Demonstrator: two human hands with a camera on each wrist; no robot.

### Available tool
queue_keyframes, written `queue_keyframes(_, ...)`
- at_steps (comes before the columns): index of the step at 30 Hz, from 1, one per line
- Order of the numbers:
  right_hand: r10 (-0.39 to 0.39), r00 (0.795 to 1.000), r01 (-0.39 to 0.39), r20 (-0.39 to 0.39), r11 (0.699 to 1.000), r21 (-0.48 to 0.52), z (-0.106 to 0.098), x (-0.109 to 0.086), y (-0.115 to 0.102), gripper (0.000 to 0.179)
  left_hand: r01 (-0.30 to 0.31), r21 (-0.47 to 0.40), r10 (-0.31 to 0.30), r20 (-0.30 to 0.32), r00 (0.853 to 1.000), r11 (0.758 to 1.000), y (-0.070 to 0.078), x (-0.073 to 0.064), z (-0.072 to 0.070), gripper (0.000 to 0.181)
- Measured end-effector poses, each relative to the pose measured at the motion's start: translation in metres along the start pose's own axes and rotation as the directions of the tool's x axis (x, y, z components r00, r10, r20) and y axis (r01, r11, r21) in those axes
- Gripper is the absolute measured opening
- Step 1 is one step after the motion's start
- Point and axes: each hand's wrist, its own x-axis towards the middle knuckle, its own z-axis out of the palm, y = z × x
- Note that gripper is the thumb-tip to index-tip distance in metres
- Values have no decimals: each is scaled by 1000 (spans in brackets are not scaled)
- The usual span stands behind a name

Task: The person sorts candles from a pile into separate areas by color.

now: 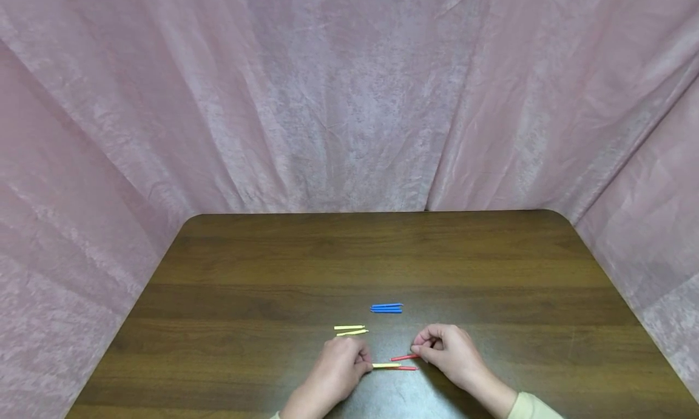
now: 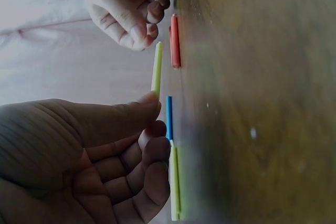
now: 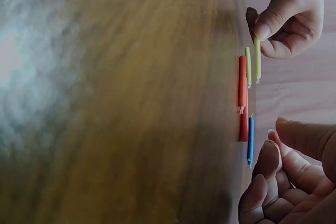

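My left hand (image 1: 341, 364) pinches one end of a thin yellow candle (image 2: 157, 69) between thumb and forefinger, holding it raised off the table in the wrist views. Over the far end of a red candle (image 1: 403, 358) is my right hand (image 1: 448, 352), fingers loosely bent; both wrist views show nothing between its fingertips. A second red candle (image 1: 409, 368) lies close by, partly behind the held yellow one in the head view. Two more yellow candles (image 1: 349, 328) lie just beyond my left hand. Farther back, blue candles (image 1: 386, 310) lie side by side in a small group.
Everything rests on a brown wood-grain table (image 1: 246, 267) with rounded far corners. Pink velvety curtains (image 1: 338, 103) hang behind it and along both sides. A bright light reflection shows on the tabletop near the front.
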Motion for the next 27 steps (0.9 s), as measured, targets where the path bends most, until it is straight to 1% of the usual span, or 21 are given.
queue_keyframes(5,-5,1000,5,0,1000,4,0,-1,1,11,12,-30,-13,-8,1000,999,-4,1,-2,22)
queue_keyframes(8,-1,1000,1,0,1000,3,0,-1,2,11,20,-27,-20,-15,1000,999,-7,2,-4,20)
queue_keyframes(11,10,1000,-10,0,1000,-9,0,-1,2,10,17,-20,-17,-34,999,1000,-11,3,-7,20)
queue_keyframes(15,12,1000,-12,1,1000,-13,0,-2,3,10,27,-28,-29,-50,998,999,-15,4,-12,20)
queue_keyframes(22,-3,1000,3,5,1000,-4,0,-2,4,10,65,-14,-66,-74,995,998,-28,7,-19,20)
queue_keyframes(27,-11,1000,11,11,1000,-3,0,-2,5,10,95,0,-95,-84,992,995,-37,10,-21,20)
